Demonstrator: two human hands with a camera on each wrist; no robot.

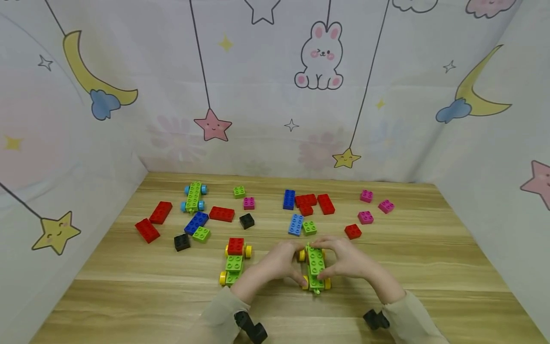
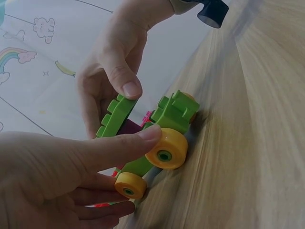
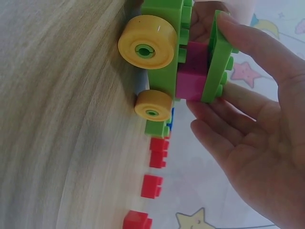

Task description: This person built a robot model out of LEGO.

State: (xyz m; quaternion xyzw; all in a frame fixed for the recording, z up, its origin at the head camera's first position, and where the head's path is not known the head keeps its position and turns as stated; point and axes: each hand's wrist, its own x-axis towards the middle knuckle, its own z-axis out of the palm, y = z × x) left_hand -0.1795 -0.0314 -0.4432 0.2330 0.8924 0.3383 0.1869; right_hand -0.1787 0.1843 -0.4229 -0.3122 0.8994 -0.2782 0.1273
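Note:
A green toy car with yellow wheels stands on the table between both hands. My left hand holds its left side; in the left wrist view the thumb lies along a large yellow wheel. My right hand grips a long thin green brick by its ends, thumb on one end and fingers at the other. That brick lies on a magenta brick on the car's base. Whether it is pressed fully down I cannot tell.
A second yellow-wheeled car with a red brick on top stands left of my left hand. A blue-wheeled green base is at the back left. Loose red, blue, black, green and magenta bricks, among them a red brick, lie behind the hands.

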